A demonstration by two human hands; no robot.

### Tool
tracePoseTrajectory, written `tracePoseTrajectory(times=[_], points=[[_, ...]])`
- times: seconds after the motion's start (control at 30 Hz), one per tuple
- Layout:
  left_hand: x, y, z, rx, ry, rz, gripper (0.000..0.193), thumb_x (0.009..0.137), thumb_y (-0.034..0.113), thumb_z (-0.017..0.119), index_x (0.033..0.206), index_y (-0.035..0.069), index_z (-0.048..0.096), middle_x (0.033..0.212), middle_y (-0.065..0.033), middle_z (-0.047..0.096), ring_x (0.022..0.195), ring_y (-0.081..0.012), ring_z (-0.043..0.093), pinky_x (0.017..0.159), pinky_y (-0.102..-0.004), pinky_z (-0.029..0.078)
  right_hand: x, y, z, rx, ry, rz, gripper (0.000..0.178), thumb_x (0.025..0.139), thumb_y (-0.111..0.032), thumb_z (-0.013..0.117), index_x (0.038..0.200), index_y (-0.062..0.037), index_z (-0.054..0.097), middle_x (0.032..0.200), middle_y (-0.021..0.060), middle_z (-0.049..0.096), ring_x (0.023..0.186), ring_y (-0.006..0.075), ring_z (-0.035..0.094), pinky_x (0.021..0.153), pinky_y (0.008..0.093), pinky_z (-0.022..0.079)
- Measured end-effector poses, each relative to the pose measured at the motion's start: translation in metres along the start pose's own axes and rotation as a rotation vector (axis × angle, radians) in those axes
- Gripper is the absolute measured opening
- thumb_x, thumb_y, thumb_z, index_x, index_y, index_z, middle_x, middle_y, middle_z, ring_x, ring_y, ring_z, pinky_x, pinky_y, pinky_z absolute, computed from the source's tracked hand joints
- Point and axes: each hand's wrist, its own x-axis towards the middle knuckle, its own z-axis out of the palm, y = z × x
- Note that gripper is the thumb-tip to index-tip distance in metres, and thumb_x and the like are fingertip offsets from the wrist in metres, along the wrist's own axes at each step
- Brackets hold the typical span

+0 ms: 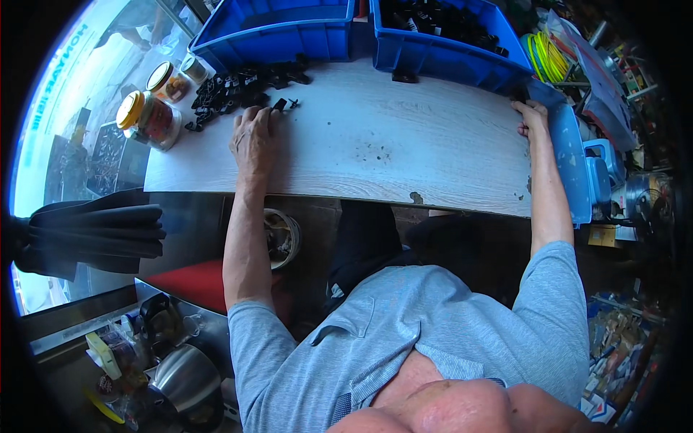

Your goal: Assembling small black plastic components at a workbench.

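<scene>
My left hand (254,142) is on the left of the pale wood-grain table (433,144), fingers bent and closed at a small black plastic part (279,105). Just right of it lies a smaller dark piece (294,104). Beyond that hand spreads a loose pile of black plastic parts (231,90). At the table's right end, my right hand (533,117) is closed, its fingers curled by the light-blue bin (567,151). Whatever those fingers hold, if anything, is hidden.
Two blue crates stand along the far edge: the left crate (278,36) and the right crate (447,58), which holds many black parts. One black part (405,76) lies before it. Lidded jars (148,119) stand at the left edge. Below sits a bucket (281,238).
</scene>
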Motion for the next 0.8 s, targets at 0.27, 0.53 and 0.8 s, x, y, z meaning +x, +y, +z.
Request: tracePoseTrajectory(times=[0.27,0.53,0.8], points=[[0.001,0.053,-0.004,-0.238,0.201,0.143,0.026,0.092,0.021,0.072,0.114,0.008,0.072,0.114,-0.013,0.069,0.103,-0.033,0.064,0.086,-0.0419,0.053,0.012,0.036,-0.044,0.093,0.196,0.204,0.029,0.077,-0.027,0.084,0.088,-0.0071,0.066,0.067,0.006,0.052,0.052,0.0203,0.056,0.047,0.0342,0.053],[0.058,0.174,0.049,-0.316,-0.096,0.327,0.034,0.092,0.028,0.067,0.123,0.015,0.069,0.127,-0.0145,0.064,0.115,-0.037,0.058,0.092,-0.0452,0.053,-0.058,0.03,-0.048,0.293,0.118,0.085,0.032,0.086,-0.027,0.077,0.107,-0.006,0.066,0.064,0.0062,0.053,0.049,0.0187,0.057,0.048,0.0322,0.056],[0.057,0.187,0.096,-0.401,-0.072,0.38,0.019,0.092,0.019,0.056,0.1,0.014,0.072,0.101,-0.0129,0.067,0.101,-0.0334,0.061,0.08,-0.0474,0.053,-0.125,0.02,-0.011,0.388,-0.328,-0.011,0.034,0.087,-0.024,0.077,0.114,-0.0078,0.065,0.057,-0.0008,0.049,0.047,0.0118,0.055,0.047,0.0296,0.056]])
